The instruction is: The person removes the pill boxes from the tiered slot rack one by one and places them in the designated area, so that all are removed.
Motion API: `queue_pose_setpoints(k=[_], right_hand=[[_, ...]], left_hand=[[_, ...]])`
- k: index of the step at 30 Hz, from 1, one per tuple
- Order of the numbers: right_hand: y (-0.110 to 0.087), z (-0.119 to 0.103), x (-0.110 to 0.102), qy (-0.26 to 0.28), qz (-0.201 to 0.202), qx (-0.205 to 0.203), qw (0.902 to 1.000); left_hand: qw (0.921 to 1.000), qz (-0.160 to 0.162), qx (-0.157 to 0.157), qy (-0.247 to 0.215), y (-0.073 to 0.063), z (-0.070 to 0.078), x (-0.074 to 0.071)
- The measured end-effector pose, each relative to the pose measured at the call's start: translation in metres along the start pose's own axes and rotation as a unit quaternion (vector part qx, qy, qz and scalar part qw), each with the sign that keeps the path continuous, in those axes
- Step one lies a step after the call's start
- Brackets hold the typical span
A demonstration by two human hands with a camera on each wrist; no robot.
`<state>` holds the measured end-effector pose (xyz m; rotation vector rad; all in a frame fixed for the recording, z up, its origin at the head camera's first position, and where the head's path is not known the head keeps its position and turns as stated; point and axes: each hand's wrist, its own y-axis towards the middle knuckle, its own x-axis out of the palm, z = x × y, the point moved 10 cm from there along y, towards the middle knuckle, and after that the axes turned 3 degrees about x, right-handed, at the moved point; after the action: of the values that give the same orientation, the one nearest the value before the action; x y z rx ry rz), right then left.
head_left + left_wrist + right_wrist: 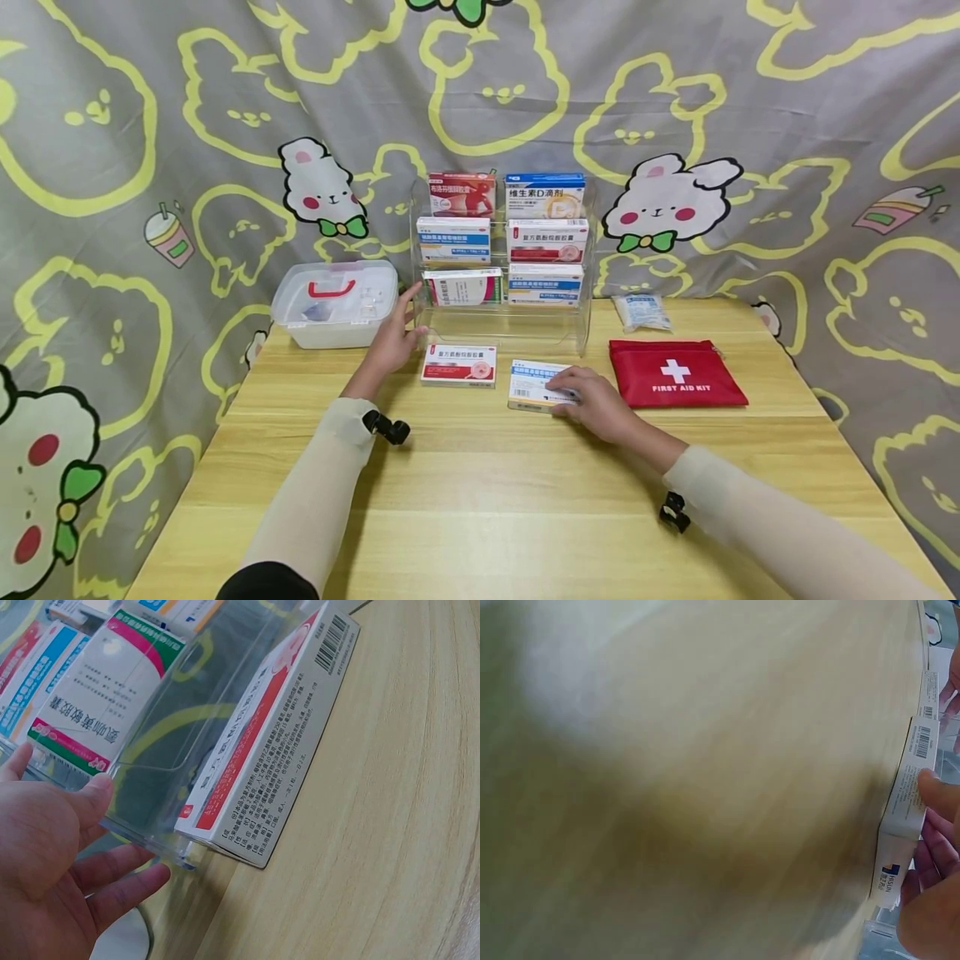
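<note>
A clear acrylic rack (498, 323) holds medicine boxes in three tiers. My left hand (392, 340) is at its left side, fingers spread, the fingertips at the rack's edge; whether they press it I cannot tell. In the left wrist view, a green-and-magenta capsule box (112, 690) leans in the bottom tier, close to the thumb. My right hand (600, 406) grips a blue-and-white medicine box (529, 385) on the table by its right end. Its thumb (936, 787) lies on the printed side. A red-and-white capsule box (457, 365) lies before the rack, between the hands.
To the left stands a translucent lidded box (337, 329) with a red handle. A red first aid pouch (675, 398) lies right of my right hand, with a small white-and-blue packet (642, 313) behind it. A patterned curtain (495, 108) hangs behind the wooden table (480, 500).
</note>
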<state>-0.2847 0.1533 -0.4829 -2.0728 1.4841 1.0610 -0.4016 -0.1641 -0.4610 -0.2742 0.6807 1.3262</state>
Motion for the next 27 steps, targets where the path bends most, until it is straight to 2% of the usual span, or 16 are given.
queue_pose_setpoints(k=[13,22,27], right_hand=[[0.004,0.001,0.000,-0.004,-0.013,-0.018,0.9997],[0.024,-0.002,0.001,-0.029,-0.018,-0.034,0.9989],[0.033,0.000,0.002,-0.026,-0.029,-0.026,0.9989]], left_hand=[[1.0000,0.000,0.003,-0.002,0.000,0.003,0.000],[1.0000,0.001,0.005,-0.008,0.000,0.002,-0.001],[1.0000,-0.001,0.001,-0.009,0.000,0.001,-0.001]])
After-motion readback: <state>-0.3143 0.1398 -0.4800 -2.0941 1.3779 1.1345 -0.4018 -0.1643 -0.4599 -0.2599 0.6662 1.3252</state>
